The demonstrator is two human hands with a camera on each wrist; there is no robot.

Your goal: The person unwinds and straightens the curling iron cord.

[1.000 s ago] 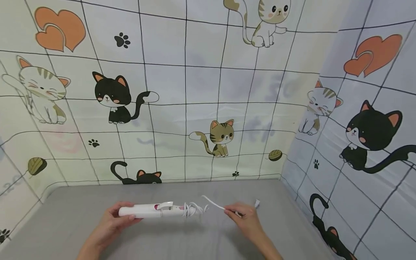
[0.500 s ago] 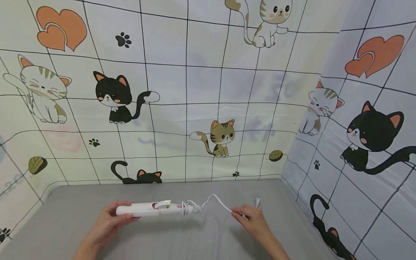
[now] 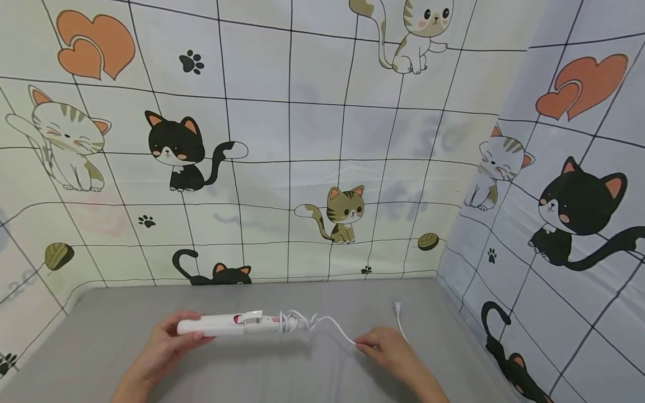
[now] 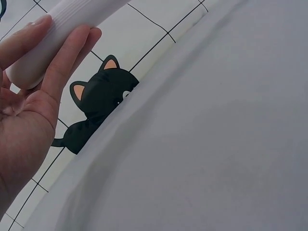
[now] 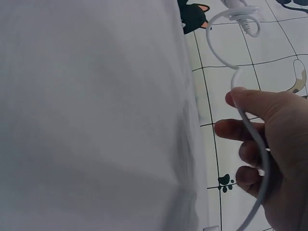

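My left hand point(image 3: 171, 338) grips one end of a white curling iron point(image 3: 216, 324), held level above the grey surface. Its raised clip and pink details face the camera. In the left wrist view, thumb and fingers wrap the smooth white barrel point(image 4: 67, 29). Several loops of white cord point(image 3: 292, 321) circle the iron's right end. From there the cord arcs over to my right hand point(image 3: 385, 350), which pinches it between thumb and forefinger. Beyond this pinch, the cord point(image 5: 260, 149) runs down past the palm in the right wrist view. Its plug point(image 3: 397, 308) shows behind the right hand.
A grey cloth-covered surface point(image 3: 262, 372) lies under both hands. Behind it rises a white grid-patterned fabric wall point(image 3: 257, 184) printed with cats, hearts and paw prints. A second patterned wall point(image 3: 524, 235) closes the right side.
My right hand has moved right, then slightly down and back left, and a longer stretch of cord now spans from the loops to it. The left hand and iron have shifted slightly left.
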